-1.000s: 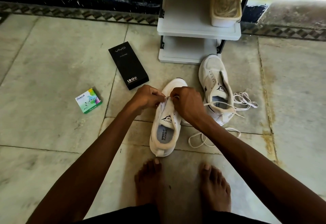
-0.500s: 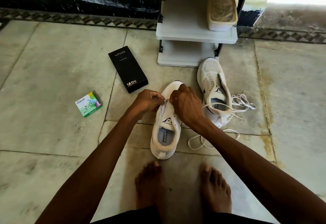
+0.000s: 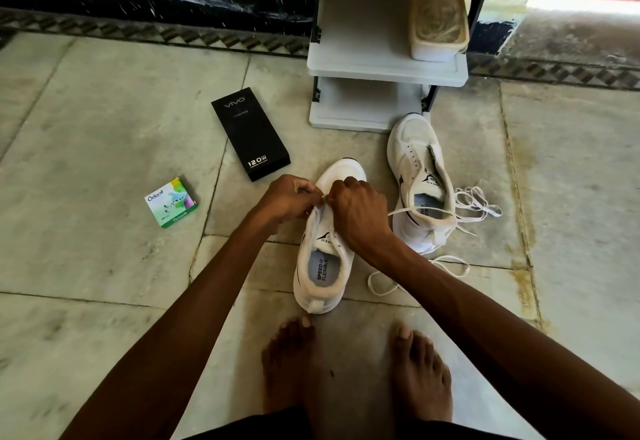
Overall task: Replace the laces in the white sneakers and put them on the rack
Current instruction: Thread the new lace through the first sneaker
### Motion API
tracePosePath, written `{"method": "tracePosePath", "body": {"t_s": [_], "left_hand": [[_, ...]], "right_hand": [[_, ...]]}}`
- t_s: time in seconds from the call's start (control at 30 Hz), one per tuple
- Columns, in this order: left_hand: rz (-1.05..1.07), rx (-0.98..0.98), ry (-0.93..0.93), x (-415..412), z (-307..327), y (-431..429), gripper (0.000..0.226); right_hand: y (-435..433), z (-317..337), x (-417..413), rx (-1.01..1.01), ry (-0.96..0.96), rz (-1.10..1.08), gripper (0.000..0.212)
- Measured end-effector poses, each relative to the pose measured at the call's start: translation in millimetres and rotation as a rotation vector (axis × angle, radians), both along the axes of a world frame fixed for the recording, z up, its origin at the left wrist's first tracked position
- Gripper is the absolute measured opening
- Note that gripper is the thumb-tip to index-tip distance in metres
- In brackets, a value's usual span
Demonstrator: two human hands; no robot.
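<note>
a: why are both hands crowding together there?
b: i'm pinching the lace (image 3: 410, 211) with curled fingers of my left hand (image 3: 289, 197) and right hand (image 3: 360, 212), probably threading eyelets. the sneaker (image 3: 320, 269) is lying directly under them, heel facing me for reach.

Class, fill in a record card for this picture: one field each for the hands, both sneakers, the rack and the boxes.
left hand: pinches the lace over the near sneaker
right hand: pinches the same lace, fingers curled
near sneaker: on the floor, toe towards the rack
second sneaker: beside it, unlaced, by the rack's foot
rack: holds one container
boxes: black box and green box, left on the floor
</note>
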State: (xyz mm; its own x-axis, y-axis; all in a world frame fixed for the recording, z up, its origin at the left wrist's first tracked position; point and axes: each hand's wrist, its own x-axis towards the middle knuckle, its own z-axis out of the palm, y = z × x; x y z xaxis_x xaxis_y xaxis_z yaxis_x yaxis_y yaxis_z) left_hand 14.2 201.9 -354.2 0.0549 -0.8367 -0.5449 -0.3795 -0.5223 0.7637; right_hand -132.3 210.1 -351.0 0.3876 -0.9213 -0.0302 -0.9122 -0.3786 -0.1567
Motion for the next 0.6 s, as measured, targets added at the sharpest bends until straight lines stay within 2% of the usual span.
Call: {"method": "tracePosePath", "body": {"t_s": [0.43, 0.6], "left_hand": [[0.011, 0.013, -0.014, 0.1, -5.8, -1.0, 0.015], [0.016, 0.003, -0.007, 0.1, -6.3, 0.3, 0.013]], "right_hand": [[-0.7, 6.3, 4.7, 0.100, 0.015, 0.011, 0.022], [-5.4, -2.8, 0.8, 0.095, -0.113, -0.050, 0.018]]}}
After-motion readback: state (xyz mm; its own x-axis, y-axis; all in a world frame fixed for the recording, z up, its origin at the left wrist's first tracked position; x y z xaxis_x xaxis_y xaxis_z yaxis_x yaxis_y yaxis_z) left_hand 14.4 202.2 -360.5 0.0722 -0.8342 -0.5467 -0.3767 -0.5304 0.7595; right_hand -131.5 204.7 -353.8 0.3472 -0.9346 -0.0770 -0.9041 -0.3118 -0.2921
